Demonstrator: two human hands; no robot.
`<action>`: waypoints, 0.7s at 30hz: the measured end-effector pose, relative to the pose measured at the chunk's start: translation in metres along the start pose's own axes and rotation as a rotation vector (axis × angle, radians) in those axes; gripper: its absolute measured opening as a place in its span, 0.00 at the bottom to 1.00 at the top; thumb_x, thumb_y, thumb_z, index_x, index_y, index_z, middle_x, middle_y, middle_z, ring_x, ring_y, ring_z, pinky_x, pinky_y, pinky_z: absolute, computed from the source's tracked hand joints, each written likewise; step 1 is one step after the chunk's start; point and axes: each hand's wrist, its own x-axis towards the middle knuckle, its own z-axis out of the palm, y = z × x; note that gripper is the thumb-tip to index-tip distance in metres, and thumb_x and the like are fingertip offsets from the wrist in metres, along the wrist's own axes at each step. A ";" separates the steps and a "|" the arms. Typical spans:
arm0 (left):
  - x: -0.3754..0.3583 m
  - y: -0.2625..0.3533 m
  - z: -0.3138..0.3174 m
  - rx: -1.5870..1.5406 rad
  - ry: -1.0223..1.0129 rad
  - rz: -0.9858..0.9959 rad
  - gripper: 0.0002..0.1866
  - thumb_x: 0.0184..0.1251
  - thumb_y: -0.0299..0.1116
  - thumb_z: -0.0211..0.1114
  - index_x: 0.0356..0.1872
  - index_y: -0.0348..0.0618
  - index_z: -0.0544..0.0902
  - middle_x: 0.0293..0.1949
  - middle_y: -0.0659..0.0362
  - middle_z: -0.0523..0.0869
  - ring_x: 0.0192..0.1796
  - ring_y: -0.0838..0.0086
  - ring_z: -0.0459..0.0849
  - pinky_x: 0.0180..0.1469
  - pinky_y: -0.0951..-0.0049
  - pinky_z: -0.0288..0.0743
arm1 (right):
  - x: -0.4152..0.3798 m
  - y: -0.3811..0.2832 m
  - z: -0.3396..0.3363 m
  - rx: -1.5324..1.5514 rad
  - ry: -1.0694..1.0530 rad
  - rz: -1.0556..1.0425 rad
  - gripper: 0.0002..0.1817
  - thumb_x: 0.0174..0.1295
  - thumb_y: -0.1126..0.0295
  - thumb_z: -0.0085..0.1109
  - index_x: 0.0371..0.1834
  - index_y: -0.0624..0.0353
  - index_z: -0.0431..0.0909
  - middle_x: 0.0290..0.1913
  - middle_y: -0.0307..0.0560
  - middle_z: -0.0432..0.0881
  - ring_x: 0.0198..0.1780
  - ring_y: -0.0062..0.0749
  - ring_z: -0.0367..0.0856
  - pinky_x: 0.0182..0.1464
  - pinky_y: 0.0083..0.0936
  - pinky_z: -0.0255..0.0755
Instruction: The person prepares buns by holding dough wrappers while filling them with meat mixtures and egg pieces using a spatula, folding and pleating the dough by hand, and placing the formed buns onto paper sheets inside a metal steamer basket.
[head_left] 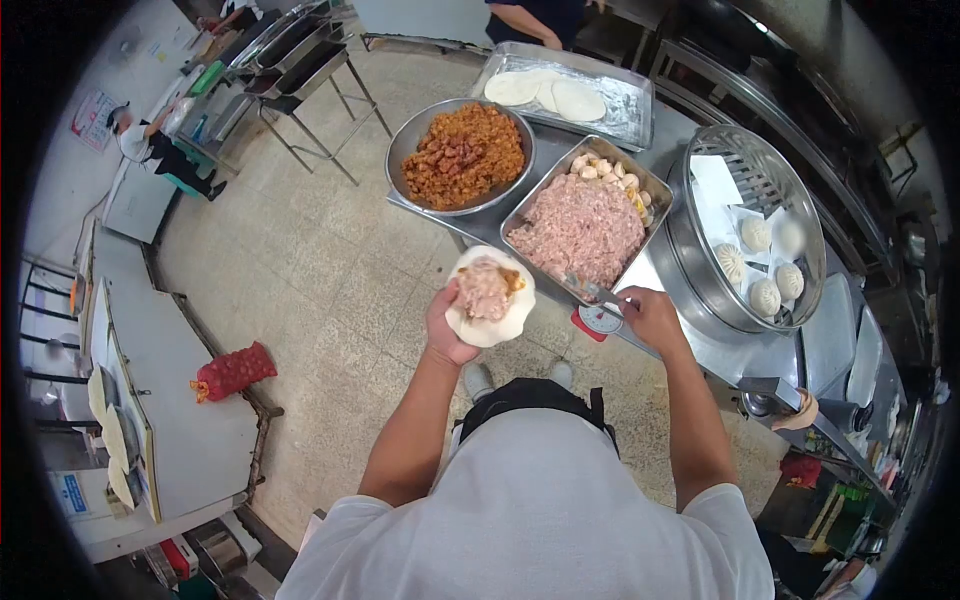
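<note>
On my left hand (pixel 447 328) rests a round dough wrapper (pixel 508 327), its edge gripped by the fingers. A mound of pink minced meat (pixel 484 293) with a smear of orange-brown filling lies on the wrapper. My right hand (pixel 652 318) is closed round the handle of a metal spatula (pixel 603 292), whose tip touches the meat at the near edge of a rectangular pan (pixel 514 241). Raw minced meat (pixel 585 225) fills most of that pan, with pale egg-like pieces (pixel 608 174) at its far end. Left of it stands a bowl (pixel 393 165) of orange-brown filling (pixel 465 155).
To the right is a large round steamer (pixel 683 245) holding several pleated buns (pixel 765 297) on paper squares. A tray (pixel 630 110) with flat dough rounds (pixel 578 100) stands behind. A dial scale (pixel 599 320) sits under the pan. Other people (pixel 535 22) stand farther off.
</note>
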 end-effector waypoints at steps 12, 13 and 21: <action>0.028 -0.018 -0.002 0.187 -0.065 -0.111 0.39 0.60 0.42 0.69 0.72 0.40 0.67 0.68 0.46 0.75 0.69 0.50 0.74 0.73 0.43 0.64 | -0.033 -0.083 -0.044 0.252 0.294 -0.015 0.12 0.64 0.84 0.59 0.49 0.61 0.82 0.34 0.48 0.78 0.34 0.31 0.79 0.37 0.26 0.72; 0.032 -0.020 0.002 0.189 -0.071 -0.118 0.39 0.60 0.42 0.69 0.72 0.40 0.67 0.68 0.46 0.75 0.69 0.50 0.74 0.73 0.43 0.64 | -0.034 -0.090 -0.041 0.251 0.322 -0.026 0.13 0.63 0.83 0.59 0.49 0.60 0.82 0.35 0.49 0.78 0.34 0.35 0.80 0.37 0.28 0.73; 0.035 -0.012 0.004 0.231 -0.058 -0.090 0.40 0.59 0.38 0.70 0.72 0.40 0.66 0.68 0.46 0.75 0.69 0.50 0.75 0.72 0.42 0.65 | -0.036 -0.119 -0.033 0.263 0.252 -0.097 0.14 0.57 0.84 0.62 0.46 0.59 0.84 0.35 0.50 0.80 0.34 0.44 0.83 0.36 0.32 0.76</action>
